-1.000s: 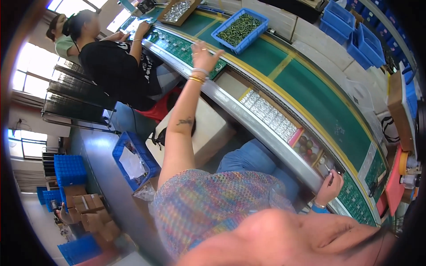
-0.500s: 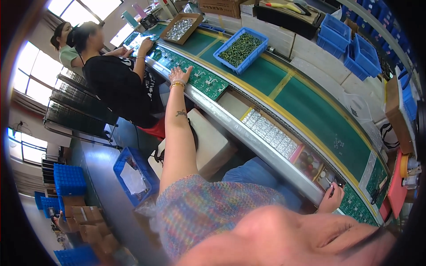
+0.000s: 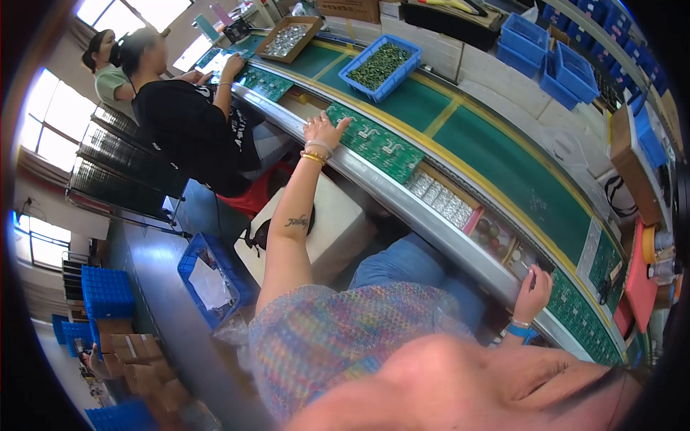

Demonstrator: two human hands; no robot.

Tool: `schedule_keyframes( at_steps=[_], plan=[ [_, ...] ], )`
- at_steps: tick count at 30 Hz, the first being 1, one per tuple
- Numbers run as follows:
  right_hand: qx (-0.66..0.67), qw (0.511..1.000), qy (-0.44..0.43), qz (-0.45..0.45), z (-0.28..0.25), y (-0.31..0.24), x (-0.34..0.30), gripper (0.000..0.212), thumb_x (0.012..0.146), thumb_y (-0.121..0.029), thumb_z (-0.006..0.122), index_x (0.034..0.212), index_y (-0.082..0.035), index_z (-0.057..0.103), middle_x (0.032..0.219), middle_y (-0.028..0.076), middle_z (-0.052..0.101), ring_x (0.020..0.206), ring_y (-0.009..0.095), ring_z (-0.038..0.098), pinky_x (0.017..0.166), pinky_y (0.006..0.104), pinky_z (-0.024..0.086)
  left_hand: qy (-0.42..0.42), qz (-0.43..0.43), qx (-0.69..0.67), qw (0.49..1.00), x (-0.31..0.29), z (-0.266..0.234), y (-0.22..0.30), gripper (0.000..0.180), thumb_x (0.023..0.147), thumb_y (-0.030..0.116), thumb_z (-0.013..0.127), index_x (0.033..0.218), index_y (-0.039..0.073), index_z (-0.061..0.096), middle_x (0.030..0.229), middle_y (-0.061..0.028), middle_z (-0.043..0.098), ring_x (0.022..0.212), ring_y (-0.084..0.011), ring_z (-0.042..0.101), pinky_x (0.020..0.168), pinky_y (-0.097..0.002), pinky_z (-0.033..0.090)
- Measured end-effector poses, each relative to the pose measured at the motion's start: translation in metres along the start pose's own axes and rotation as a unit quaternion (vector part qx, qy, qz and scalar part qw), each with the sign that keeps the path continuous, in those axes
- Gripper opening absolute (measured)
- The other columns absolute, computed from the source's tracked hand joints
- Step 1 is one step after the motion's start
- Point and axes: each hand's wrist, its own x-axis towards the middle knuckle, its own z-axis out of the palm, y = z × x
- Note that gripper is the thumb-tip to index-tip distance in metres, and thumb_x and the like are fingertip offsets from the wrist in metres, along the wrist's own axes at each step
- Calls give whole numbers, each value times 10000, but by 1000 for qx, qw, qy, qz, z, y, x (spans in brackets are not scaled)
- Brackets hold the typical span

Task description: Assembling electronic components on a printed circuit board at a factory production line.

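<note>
A green circuit board (image 3: 377, 147) lies across the silver rail along the bench's near side. My left hand (image 3: 325, 132) is at its left end, fingers stretched out and thumb apart, touching the edge without gripping. On the right, my right hand (image 3: 532, 293) is curled above the rail with finger and thumb close together. Whatever they may hold is too small and dark to make out. Beside this hand lies another green circuit board (image 3: 579, 316), and a small compartment (image 3: 519, 260) sits just beyond the fingertips.
A blue bin of small green parts (image 3: 379, 67) stands on the green conveyor (image 3: 489, 151). Farther left is a cardboard tray of silvery parts (image 3: 289, 42). A co-worker in black (image 3: 187, 122) works at the left over another board (image 3: 264, 83). Round dark items (image 3: 487, 231) fill a tray near the rail.
The board by my left hand has slid right along the rail, opening a gap from the co-worker's board. My left hand moved right with it. My right hand has drawn back slightly from the compartment.
</note>
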Motion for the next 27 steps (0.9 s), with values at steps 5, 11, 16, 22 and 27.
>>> schedule_keyframes(
  at_steps=[5,11,16,22,27],
  plan=[
    [49,998,-11,34,-5,-9,1,114,792,-50,617,903,-52,642,880,99,618,874,281,569,781,372,444,96,133,-26,986,-66,-9,36,671,845,630,418,1140,46,561,995,-196,618,986,-349,559,867,-456,406],
    [69,997,-32,20,-11,-17,7,142,755,-29,626,887,-73,653,874,94,620,876,274,574,779,369,443,59,266,-96,957,-107,-15,76,581,863,563,459,1058,39,615,896,-185,638,901,-338,589,804,-426,447],
    [68,996,-58,-20,-20,-24,37,106,769,-103,657,874,-104,664,833,90,612,817,272,580,729,371,448,-18,369,-145,918,-129,-40,93,507,866,482,517,1076,28,602,863,-183,636,871,-341,589,763,-436,456],
    [93,993,-72,22,-9,-28,88,98,787,-121,634,876,-85,651,819,57,631,800,263,565,690,372,455,25,474,-158,866,-104,-52,107,366,829,347,625,1032,43,637,946,-133,638,897,-333,587,771,-413,469],
    [77,993,-86,27,22,-5,119,85,775,-114,644,857,-110,669,815,34,616,817,254,538,719,349,452,-39,597,-292,746,-114,-53,217,152,774,182,673,881,75,658,949,-81,632,925,-282,570,808,-370,459]
  ],
)
